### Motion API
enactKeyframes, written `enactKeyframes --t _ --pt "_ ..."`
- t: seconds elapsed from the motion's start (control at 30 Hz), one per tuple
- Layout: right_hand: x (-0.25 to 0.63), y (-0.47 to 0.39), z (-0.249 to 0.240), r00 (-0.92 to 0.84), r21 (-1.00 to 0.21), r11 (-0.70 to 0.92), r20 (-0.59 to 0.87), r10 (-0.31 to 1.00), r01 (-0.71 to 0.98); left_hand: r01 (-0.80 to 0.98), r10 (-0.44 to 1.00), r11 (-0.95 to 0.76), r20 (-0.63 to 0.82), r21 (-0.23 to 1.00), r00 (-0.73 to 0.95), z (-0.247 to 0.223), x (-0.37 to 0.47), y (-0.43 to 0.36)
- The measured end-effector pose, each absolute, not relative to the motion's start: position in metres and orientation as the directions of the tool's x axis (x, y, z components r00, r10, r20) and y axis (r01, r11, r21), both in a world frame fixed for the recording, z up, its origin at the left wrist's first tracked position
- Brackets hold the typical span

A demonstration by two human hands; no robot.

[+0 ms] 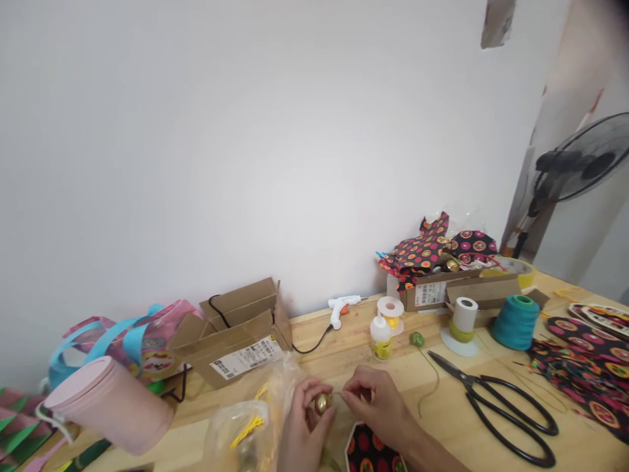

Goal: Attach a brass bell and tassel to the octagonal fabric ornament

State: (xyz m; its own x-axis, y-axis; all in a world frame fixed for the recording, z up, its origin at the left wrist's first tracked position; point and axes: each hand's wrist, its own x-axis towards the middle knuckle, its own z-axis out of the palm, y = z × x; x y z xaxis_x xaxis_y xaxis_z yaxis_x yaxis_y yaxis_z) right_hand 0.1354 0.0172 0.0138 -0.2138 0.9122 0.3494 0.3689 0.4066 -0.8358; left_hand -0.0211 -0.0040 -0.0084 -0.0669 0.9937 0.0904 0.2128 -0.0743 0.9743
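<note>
My left hand point(303, 429) is closed around a small round gold bell point(322, 403), held between thumb and fingers. To its right, my right hand point(376, 400) pinches a thin cord point(337, 393) that runs to the bell. Under my right wrist lies a dark patterned fabric piece point(371, 452) with a pale edge, partly hidden by the hand. A clear plastic bag point(221, 432) with yellow cord inside lies just left of my left hand. Black-handled scissors point(491, 400) rest with blades apart to the right of my right hand.
Behind the hands stand a glue bottle point(380, 339), a spool of yellow thread point(392, 308) and a white glue gun point(340, 309). A cardboard box point(236, 328) and pink canister point(111, 406) are at left. A teal thread cone point(515, 322) and patterned fabric pieces point(590, 367) occupy the right.
</note>
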Motion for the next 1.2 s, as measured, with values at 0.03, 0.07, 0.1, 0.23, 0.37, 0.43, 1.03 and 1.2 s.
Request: enactKeyframes --t 0.03,0.07,0.1,0.23,0.37,0.43,1.03,1.2 --pt "0.135 0.017 0.014 -0.224 -0.822 0.422 0.361 0.905 0.381 0.251 0.993 -0.077 0.097 0.965 -0.066 -0.008 -0.022 -0.004" --pt "0.135 0.016 0.014 -0.236 -0.807 0.44 0.373 0.897 0.395 0.29 0.992 -0.085 0.108 0.953 -0.065 -0.007 -0.023 -0.003" --pt "0.135 0.015 0.014 -0.25 -0.789 0.459 0.387 0.888 0.409 0.33 0.991 -0.094 0.121 0.939 -0.064 -0.005 -0.023 -0.004" --pt "0.133 0.011 0.015 -0.291 -0.694 0.525 0.437 0.851 0.492 0.52 0.973 -0.176 0.226 0.836 -0.034 0.002 -0.022 -0.005" --pt "0.131 0.008 0.014 -0.288 -0.641 0.541 0.463 0.838 0.544 0.612 0.936 -0.288 0.351 0.736 0.018 0.005 -0.02 -0.006" --pt "0.13 0.007 0.014 -0.28 -0.631 0.537 0.466 0.839 0.559 0.629 0.926 -0.309 0.377 0.714 0.027 0.005 -0.02 -0.006" --pt "0.13 0.008 0.012 -0.331 -0.638 0.505 0.381 0.863 0.582 0.622 0.935 -0.317 0.346 0.716 0.078 0.004 -0.019 -0.008" --pt "0.131 0.011 0.011 -0.368 -0.682 0.471 0.305 0.879 0.56 0.641 0.941 -0.295 0.33 0.709 0.069 -0.006 -0.021 -0.007"
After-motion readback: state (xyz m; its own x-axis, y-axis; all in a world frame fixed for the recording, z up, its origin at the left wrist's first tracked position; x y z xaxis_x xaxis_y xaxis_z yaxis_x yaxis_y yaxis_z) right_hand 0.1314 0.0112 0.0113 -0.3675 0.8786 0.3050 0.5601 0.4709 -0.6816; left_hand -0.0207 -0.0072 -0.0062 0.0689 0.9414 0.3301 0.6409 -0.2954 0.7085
